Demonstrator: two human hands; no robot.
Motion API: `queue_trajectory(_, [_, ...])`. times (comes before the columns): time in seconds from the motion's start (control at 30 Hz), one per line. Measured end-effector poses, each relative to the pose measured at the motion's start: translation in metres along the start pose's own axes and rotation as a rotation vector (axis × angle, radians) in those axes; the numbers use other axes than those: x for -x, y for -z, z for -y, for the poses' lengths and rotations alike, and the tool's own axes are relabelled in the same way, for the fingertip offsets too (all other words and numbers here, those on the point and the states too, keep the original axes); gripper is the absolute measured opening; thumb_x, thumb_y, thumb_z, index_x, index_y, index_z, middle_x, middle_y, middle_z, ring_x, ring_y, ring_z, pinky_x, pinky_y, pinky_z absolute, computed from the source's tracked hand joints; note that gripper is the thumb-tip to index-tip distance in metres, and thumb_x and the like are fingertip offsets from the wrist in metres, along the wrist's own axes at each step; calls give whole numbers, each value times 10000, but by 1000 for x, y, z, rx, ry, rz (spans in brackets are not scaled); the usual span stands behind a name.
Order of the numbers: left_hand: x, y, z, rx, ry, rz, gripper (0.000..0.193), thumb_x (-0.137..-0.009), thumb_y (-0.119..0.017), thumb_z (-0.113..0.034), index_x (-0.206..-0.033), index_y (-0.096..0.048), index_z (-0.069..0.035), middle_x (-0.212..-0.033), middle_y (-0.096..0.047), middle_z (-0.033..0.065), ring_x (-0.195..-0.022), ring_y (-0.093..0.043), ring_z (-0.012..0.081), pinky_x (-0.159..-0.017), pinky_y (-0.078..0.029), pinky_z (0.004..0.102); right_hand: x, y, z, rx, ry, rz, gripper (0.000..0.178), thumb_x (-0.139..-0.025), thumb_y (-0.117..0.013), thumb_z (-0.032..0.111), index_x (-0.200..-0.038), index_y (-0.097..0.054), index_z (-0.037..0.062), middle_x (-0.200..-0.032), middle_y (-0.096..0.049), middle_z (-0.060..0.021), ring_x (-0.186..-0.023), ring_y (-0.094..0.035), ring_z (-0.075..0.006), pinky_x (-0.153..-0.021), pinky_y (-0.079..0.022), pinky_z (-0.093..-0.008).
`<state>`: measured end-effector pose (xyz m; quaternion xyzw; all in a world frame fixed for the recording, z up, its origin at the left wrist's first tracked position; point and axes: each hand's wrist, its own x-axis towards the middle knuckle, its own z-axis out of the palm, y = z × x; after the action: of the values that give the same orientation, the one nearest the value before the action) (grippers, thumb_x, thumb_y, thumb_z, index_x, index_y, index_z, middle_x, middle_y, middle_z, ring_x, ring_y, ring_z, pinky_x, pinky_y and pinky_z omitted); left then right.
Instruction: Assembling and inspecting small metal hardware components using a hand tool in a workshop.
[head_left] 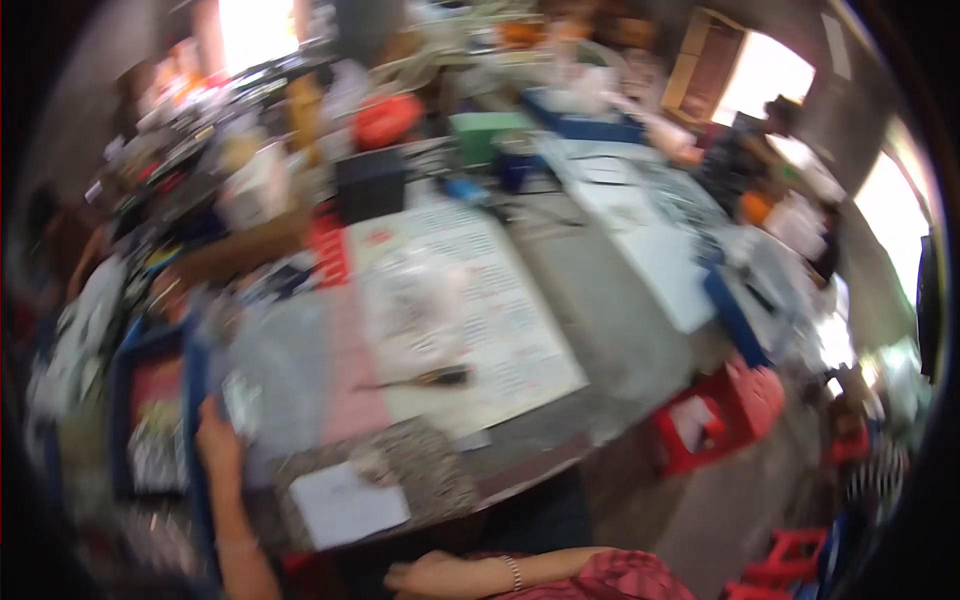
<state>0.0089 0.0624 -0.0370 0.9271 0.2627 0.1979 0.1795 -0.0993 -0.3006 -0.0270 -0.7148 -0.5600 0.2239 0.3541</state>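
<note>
At the left edge of the table, my left hand grips the right wall of a blue tray; motion blurs its fingers. Small clear bags of pale parts lie inside the tray. My right hand hangs in front of the table's near edge, fingers curled in and nothing seen in them. Between the hands, a white paper slip rests on a speckled stone slab. Beyond it, a screwdriver with a dark handle lies on a printed sheet, beside a clear plastic bag.
A dark box, a green box and a dark blue cup stand farther back. Cluttered goods crowd the far left. A red plastic stool is beside the table at right, near a white board.
</note>
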Motion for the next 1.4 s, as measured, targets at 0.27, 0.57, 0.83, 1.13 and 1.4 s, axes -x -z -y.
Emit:
queue_trajectory(0.27, [-14, -16, -28, 65, 35, 79, 467, -761, -569, -71, -1217, -472, -57, -838, -649, 226, -800, -640, 415, -728, -496, 489, 10, 11, 6, -11, -50, 21, 191, -901, -595, 247, -901, -542, 63, -841, -591, -110, -647, -648, -305, -498, -515, -377])
queue_trajectory(0.57, [-8, 14, -56, -64, -27, 159, 369, -799, -471, 28, -1141, -347, 93, -877, -596, 376, -875, -593, 521, -812, -447, 556, 6, 11, 6, -23, -59, 74, 204, -918, -575, 247, -910, -531, 47, -859, -585, -121, -689, -648, -321, -537, -519, -401])
queue_trajectory(0.83, [10, 21, -56, -16, 6, -22, 436, -758, -551, 31, -1133, -330, 44, -827, -605, 330, -830, -586, 515, -779, -441, 558, 12, 8, 1, -28, -52, 79, 223, -917, -579, 251, -950, -537, 34, -862, -577, -122, -703, -635, -320, -562, -518, -395])
queue_trajectory(1.13, [88, 84, -104, 1076, 153, 208, 522, -798, -587, 114, -1210, -290, -5, -883, -589, 96, -788, -611, 144, -681, -487, 248, 9, 54, 11, -465, 37, -220, 184, -899, -610, 131, -1050, -592, 27, -906, -633, -119, -703, -654, -253, -637, -530, -322])
queue_trajectory(1.4, [177, 107, -136, 1515, 340, 933, 570, -815, -582, 117, -1255, -295, -103, -904, -573, 103, -807, -612, 175, -744, -489, 273, -13, 88, 13, -1447, -208, -533, 205, -938, -573, 76, -1118, -523, -8, -934, -612, -119, -611, -540, -114, -545, -461, -223])
